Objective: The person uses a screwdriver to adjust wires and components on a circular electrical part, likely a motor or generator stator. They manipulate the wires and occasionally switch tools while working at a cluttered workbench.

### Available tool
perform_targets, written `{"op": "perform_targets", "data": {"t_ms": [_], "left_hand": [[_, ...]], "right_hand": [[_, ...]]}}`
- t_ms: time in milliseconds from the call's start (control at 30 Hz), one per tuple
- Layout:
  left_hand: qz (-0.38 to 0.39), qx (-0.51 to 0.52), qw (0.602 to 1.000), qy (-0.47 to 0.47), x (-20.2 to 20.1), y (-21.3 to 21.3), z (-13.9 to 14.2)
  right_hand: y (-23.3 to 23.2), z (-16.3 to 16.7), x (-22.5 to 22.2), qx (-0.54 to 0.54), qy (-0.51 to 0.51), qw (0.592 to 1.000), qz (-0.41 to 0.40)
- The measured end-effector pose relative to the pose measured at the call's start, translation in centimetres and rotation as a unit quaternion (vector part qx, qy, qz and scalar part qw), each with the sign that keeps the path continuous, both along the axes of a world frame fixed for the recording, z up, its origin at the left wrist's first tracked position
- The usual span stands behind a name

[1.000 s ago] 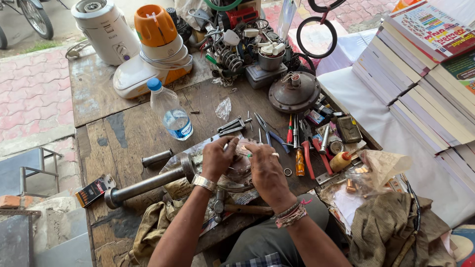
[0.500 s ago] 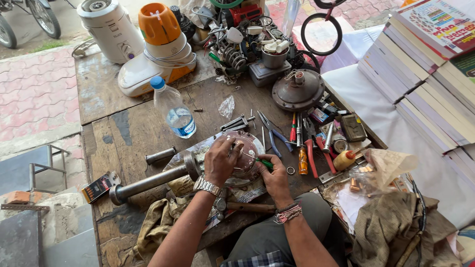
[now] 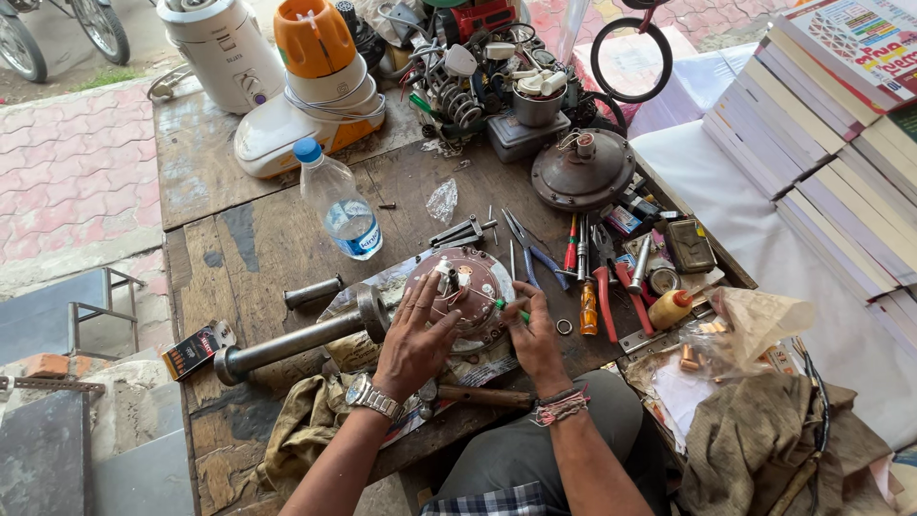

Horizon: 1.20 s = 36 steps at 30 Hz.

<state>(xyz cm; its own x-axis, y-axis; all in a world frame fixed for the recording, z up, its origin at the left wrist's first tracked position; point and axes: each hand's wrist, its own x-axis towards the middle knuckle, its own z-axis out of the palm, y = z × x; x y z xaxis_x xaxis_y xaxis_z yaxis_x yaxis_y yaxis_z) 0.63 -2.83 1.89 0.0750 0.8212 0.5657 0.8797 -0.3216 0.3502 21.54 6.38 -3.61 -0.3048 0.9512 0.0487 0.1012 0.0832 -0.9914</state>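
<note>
Head view: right hand (image 3: 535, 336) pinches a small green-handled tool (image 3: 513, 311), tip at the round brown metal motor cover (image 3: 463, 287). Left hand (image 3: 413, 344) lies flat, fingers spread on the cover's near edge. Cover sits mid-workbench; clear plastic water bottle (image 3: 339, 203) beyond it, grey steel shaft (image 3: 296, 339) left.

Worn, scratched wood tabletop (image 3: 258, 248), matt w/ dark stains. At its front edge, left hand (image 3: 415, 339), steel watch on wrist, rests on a dull reddish-brown metal disc (image 3: 473, 287); right hand (image 3: 535, 334), thread bands at wrist, grips a green plastic-handled tool (image 3: 516, 311). Left-front: rough grey steel shaft (image 3: 296, 339). Mid-table: clear glossy plastic bottle (image 3: 339, 205). Front-left corner: crumpled, grimy cloth (image 3: 296, 430).
</note>
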Motion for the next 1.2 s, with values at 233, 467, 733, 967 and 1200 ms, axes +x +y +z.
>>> {"op": "perform_targets", "data": {"t_ms": [233, 467, 733, 967, 1200], "left_hand": [[0.033, -0.018, 0.996, 0.076, 0.0, 0.7, -1.4], [0.039, -0.01, 0.995, 0.088, -0.1, 1.4, -1.8], [0.059, -0.002, 0.998, -0.037, 1.2, 2.6, -2.1], [0.083, -0.012, 0.996, -0.036, 1.6, 3.8, -2.2], [0.108, -0.045, 0.992, -0.043, 1.9, 4.6, -1.9]], "right_hand": [[0.8, -0.4, 0.0, 0.043, 0.066, 0.997, 0.021], [1.1, -0.1, -0.2, 0.006, 0.055, 0.998, 0.011], [1.2, -0.6, -0.3, 0.02, 0.063, 0.998, 0.007], [1.0, -0.1, -0.4, 0.032, 0.029, 0.999, -0.004], [0.8, 0.2, -0.5, 0.033, 0.029, 0.999, -0.007]]}}
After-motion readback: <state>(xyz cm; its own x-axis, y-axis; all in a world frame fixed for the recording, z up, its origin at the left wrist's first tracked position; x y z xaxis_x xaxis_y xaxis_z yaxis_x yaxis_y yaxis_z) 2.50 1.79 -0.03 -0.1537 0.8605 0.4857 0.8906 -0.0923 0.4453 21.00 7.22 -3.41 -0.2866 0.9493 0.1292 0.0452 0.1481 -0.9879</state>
